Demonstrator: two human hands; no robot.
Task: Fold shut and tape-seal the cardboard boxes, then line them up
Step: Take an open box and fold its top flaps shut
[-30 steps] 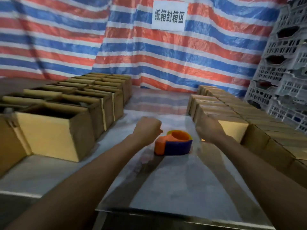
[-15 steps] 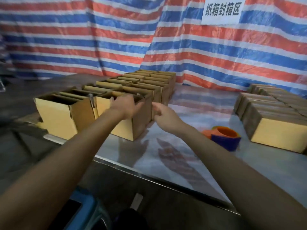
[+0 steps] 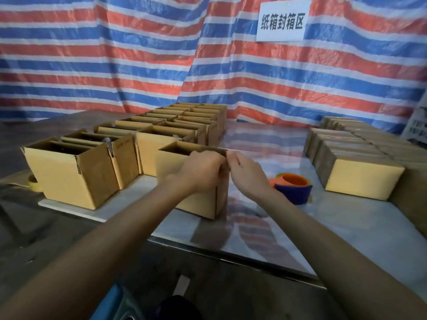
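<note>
An open cardboard box (image 3: 201, 204) stands on the table (image 3: 346, 227), apart from the open boxes at the left. My left hand (image 3: 203, 169) grips its near right top corner with curled fingers. My right hand (image 3: 245, 172) pinches the same corner from the right side. An orange and blue tape dispenser (image 3: 293, 188) lies on the table just right of my right hand. Sealed boxes (image 3: 360, 179) are lined up at the right.
Several open boxes (image 3: 71, 174) stand in two rows at the left, running back toward a striped tarp (image 3: 115, 54) with a white sign (image 3: 280, 21). A roll of tape (image 3: 34, 181) lies left of the nearest one. The table's front edge (image 3: 231, 259) runs diagonally below my arms.
My view swung left and then settled. Both hands left the tape dispenser, reached to the open boxes, and have drawn one box out of the row toward the table's middle.
</note>
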